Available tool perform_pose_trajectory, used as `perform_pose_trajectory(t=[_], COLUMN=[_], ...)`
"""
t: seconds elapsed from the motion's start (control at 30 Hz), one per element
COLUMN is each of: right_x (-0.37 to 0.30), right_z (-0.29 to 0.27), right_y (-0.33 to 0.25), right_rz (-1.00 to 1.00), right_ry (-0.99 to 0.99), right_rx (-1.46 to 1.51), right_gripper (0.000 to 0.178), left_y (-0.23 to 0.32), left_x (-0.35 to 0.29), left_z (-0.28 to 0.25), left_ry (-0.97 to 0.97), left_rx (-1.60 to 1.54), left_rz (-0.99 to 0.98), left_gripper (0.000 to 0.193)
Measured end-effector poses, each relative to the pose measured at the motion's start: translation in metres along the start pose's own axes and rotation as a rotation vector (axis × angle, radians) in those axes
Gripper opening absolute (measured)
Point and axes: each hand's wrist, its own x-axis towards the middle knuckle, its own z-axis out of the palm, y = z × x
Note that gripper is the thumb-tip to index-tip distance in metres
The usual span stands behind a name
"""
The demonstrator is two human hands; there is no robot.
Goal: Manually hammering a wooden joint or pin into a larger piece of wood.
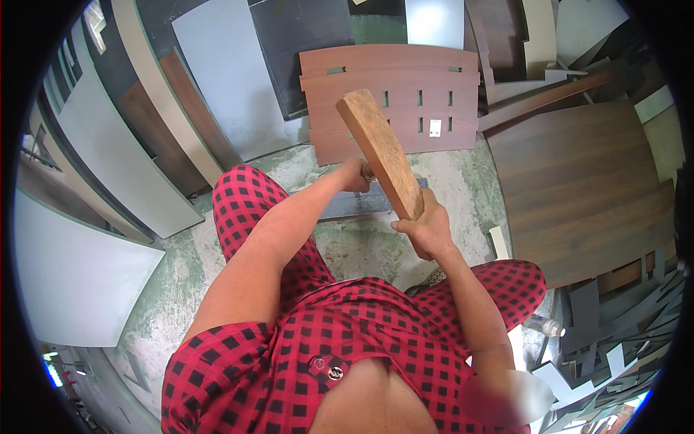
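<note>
A thick length of wood slants upward in front of me, its lower end gripped by my right hand. My left hand is closed just left of the wood, low over a dark grey board on the floor. Something small shows at its fingertips, but the wood partly covers that spot and I cannot make out what it is. Behind the wood stands a reddish-brown panel with several slots cut through it and a small white plate on its face.
Long pale and brown boards lean along the left. A white panel stands nearer on that side. To the right is a large dark wood-grain board. Offcuts and a clear plastic bottle lie at the lower right. The concrete floor is stained.
</note>
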Motion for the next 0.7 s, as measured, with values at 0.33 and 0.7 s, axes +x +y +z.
perform_pose_trajectory(t=[0.33, 0.7], right_x=[0.0, -0.001], right_z=[0.005, 0.005], right_y=[-0.002, 0.006], right_rz=[0.066, -0.014], right_ry=[-0.114, 0.005], right_rx=[-0.218, -0.055], right_gripper=[0.066, 0.069], left_y=[-0.045, -0.009], left_x=[0.021, 0.004], left_z=[0.027, 0.005], left_ry=[0.243, -0.041], left_rx=[0.236, -0.044], left_rz=[0.401, 0.011], left_gripper=[0.025, 0.023])
